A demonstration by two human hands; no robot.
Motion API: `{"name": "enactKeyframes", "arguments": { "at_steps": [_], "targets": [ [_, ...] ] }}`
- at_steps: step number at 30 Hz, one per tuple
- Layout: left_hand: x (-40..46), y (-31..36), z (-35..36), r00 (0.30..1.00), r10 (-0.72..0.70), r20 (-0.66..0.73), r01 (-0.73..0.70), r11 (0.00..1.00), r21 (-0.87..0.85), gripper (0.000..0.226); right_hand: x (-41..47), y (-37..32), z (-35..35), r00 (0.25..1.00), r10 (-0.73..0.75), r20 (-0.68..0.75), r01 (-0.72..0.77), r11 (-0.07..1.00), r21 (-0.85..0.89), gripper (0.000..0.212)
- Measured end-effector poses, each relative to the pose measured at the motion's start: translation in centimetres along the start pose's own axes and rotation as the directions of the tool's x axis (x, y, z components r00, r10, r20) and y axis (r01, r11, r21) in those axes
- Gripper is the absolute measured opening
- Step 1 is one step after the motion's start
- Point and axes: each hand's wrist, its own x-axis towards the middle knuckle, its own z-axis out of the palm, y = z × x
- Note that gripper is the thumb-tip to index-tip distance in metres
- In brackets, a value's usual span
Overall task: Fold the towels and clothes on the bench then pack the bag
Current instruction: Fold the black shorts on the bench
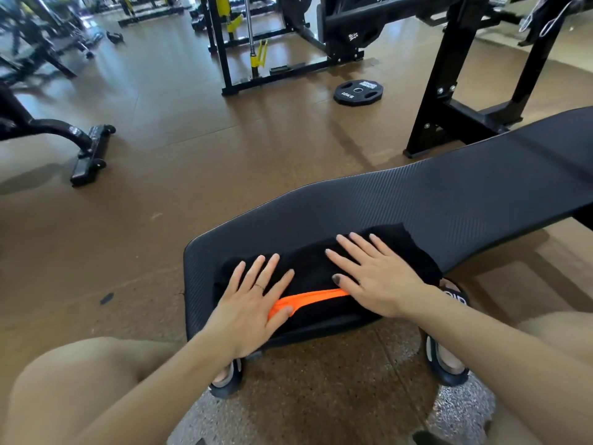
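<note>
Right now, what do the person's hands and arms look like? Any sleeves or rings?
No sleeves show: both forearms are bare. The left hand wears a thin ring on one finger. The right hand has a dark-painted thumbnail and no ring that I can see.

Pretty clearly a gym. Black steel rack [282, 40] with yellow parts across the top of the frame, a round weight plate [358, 92] marked 10KG lying on the brown rubber floor [179, 130], and a long padded black worktop [433, 200] running from lower center toward the right edge.

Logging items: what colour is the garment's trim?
Orange trim on black garment, head view.
</note>
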Motion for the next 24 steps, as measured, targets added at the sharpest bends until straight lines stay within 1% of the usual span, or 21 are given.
{"name": "enactKeyframes", "arguments": {
  "at_steps": [2,4,6,9,12,14,16,17,19,20,22,23,24],
  "targets": [
    [-0.2,-0.5,0.7,1.000,-0.027,-0.004,0.027,1.000,0.003,0.066,0.0,1.8,0.3,0.997,0.068,0.044,-0.069,0.998,0.003,0.068],
    [-0.5,-0.9,1.0,0.999,-0.037,-0.014,0.037,0.999,-0.016,0.063,-0.4,3.4,0.3,0.993,0.106,0.050,-0.106,0.994,-0.005,0.075],
    [-0.6,-1.0,1.0,0.999,-0.048,-0.022,0.047,0.998,-0.051,0.064,-0.8,4.4,0.3,0.987,0.156,0.045,-0.156,0.988,-0.006,0.073],
    [-0.7,-0.1,0.6,0.996,-0.085,-0.018,0.082,0.991,-0.107,0.069,-1.3,4.8,0.4,0.976,0.212,0.044,-0.213,0.977,0.030,0.063],
    [-0.6,1.7,-0.8,0.989,-0.139,-0.060,0.131,0.984,-0.120,0.076,-1.2,4.5,0.5,0.956,0.294,0.021,-0.293,0.944,0.153,0.063],
    [0.1,3.6,-2.3,0.985,-0.135,-0.107,0.119,0.982,-0.145,0.080,-1.1,4.6,0.1,0.919,0.394,0.009,-0.378,0.874,0.306,0.068],
    [1.6,5.7,-3.3,0.983,-0.108,-0.147,0.087,0.986,-0.143,0.084,-1.2,4.9,-0.5,0.865,0.502,-0.009,-0.448,0.779,0.439,0.074],
    [2.7,6.6,-3.8,0.979,-0.108,-0.171,0.085,0.986,-0.140,0.085,-1.3,5.2,-0.9,0.840,0.543,-0.019,-0.469,0.742,0.480,0.076],
    [4.8,7.9,-4.5,0.971,-0.156,-0.181,0.131,0.981,-0.141,0.085,-1.5,5.6,-1.5,0.799,0.601,-0.024,-0.495,0.679,0.542,0.083],
    [5.7,8.3,-4.4,0.968,-0.198,-0.153,0.174,0.972,-0.156,0.084,-1.5,5.8,-1.7,0.777,0.630,-0.012,-0.510,0.639,0.576,0.086],
    [6.5,9.0,-3.4,0.957,-0.286,-0.050,0.268,0.937,-0.224,0.084,-1.3,6.0,-2.1,0.728,0.684,0.056,-0.558,0.543,0.627,0.096],
    [6.6,9.4,-2.6,0.950,-0.312,0.000,0.302,0.920,-0.249,0.084,-1.1,6.0,-2.2,0.708,0.700,0.095,-0.589,0.511,0.626,0.101],
    [6.4,9.8,-1.9,0.945,-0.325,0.032,0.322,0.911,-0.257,0.084,-1.0,5.8,-2.3,0.696,0.707,0.125,-0.619,0.503,0.603,0.105]
  ]
}}
